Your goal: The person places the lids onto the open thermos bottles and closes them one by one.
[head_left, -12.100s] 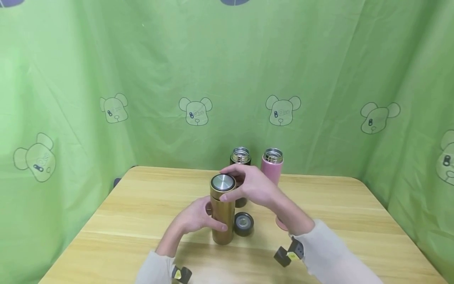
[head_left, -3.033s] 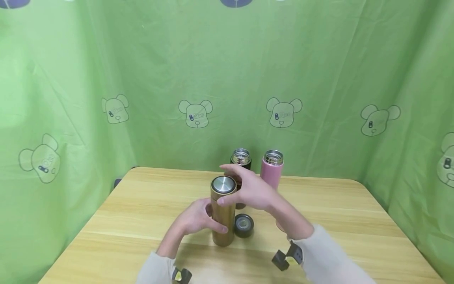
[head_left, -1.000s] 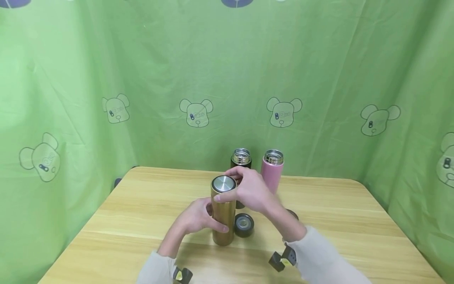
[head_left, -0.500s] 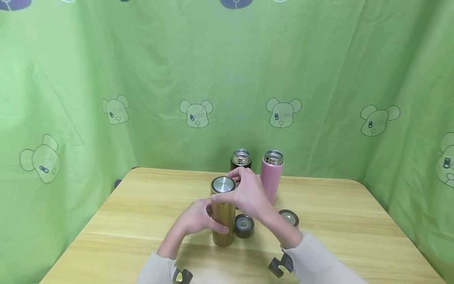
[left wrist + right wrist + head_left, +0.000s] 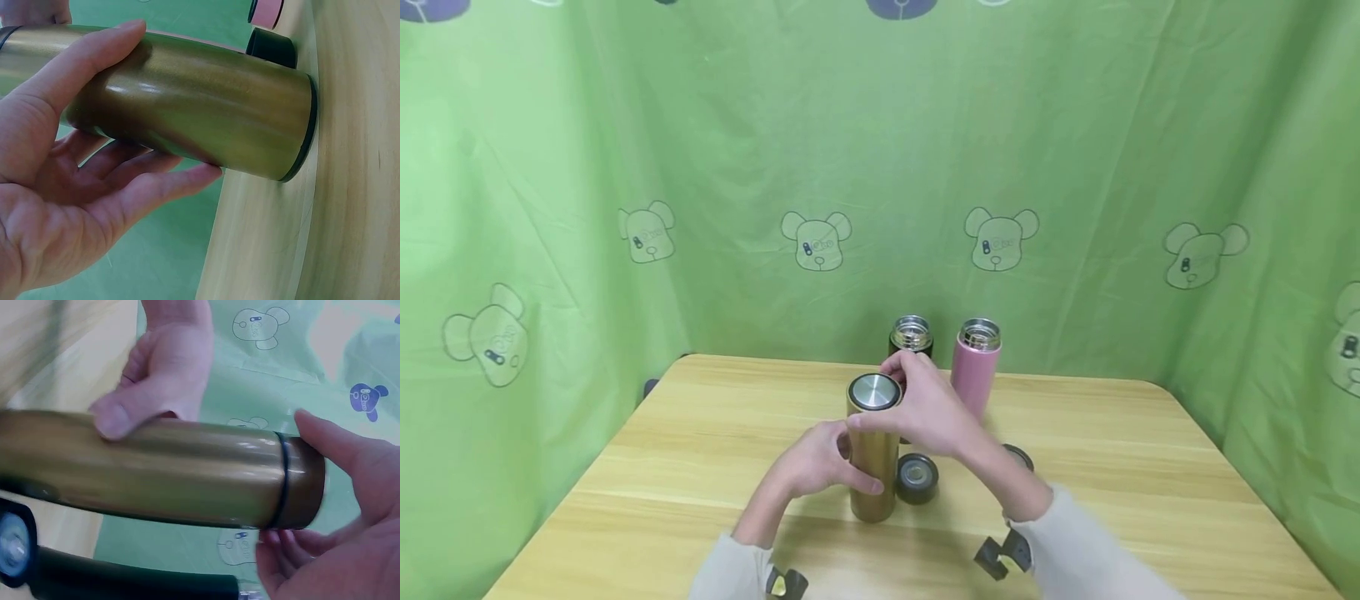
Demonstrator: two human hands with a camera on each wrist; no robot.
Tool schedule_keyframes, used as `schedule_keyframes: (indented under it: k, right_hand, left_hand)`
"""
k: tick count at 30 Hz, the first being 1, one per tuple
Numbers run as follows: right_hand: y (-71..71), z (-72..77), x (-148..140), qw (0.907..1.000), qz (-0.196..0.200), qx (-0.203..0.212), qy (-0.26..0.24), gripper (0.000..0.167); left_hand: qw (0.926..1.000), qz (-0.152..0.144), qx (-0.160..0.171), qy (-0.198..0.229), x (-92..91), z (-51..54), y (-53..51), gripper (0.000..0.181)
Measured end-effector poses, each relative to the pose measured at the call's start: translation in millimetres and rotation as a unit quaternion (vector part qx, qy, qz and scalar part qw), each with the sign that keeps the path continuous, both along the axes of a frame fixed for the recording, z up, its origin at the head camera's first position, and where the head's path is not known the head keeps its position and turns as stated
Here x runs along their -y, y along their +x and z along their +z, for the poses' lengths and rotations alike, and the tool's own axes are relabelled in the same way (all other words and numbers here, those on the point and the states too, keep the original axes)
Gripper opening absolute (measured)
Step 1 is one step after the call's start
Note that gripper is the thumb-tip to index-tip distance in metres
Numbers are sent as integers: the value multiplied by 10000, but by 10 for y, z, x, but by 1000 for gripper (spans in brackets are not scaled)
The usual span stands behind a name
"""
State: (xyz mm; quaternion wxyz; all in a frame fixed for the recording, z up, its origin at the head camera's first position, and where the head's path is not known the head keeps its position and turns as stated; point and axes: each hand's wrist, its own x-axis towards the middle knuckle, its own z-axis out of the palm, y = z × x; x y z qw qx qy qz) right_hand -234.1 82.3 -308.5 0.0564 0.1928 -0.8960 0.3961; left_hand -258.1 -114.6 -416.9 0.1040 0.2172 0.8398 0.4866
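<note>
A gold thermos flask (image 5: 874, 454) stands upright on the table, its lid (image 5: 875, 392) seated on top with a silver disc in the middle. Round the body my left hand (image 5: 816, 460) holds the flask, thumb across the near side. My right hand (image 5: 931, 410) grips the lid from the right, thumb in front and fingers behind. In the right wrist view a dark ring separates the lid (image 5: 305, 481) from the body. The left wrist view shows the flask's base (image 5: 300, 125) on the table.
Behind the right hand stand an uncapped black flask (image 5: 912, 335) and an uncapped pink flask (image 5: 976, 375). A black lid (image 5: 917, 478) lies upturned right beside the gold flask. Another lid (image 5: 1018, 457) is partly hidden by the right forearm. Green curtain (image 5: 880, 167) surrounds the table (image 5: 722, 417).
Over the last second my right hand has turned slightly round the lid, its wrist swinging left and then back right. The left hand and flask stay put. Earlier, a gap showed under the lid.
</note>
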Motion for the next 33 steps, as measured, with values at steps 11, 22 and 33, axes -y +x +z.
schedule_keyframes:
  k: [11, 22, 33]
  right_hand:
    - [-81, 217, -122, 9867, 1077, 1207, -161, 93]
    - [-108, 164, -131, 9856, 1186, 1198, -97, 81]
    - [-121, 143, -110, 9918, 709, 1059, -107, 70]
  left_hand:
    - [9998, -126, -120, 48, -4, -10, -15, 59]
    - [9998, -126, -31, 139, -6, -22, -20, 59]
    - [9999, -41, -67, 115, -11, -12, -11, 60]
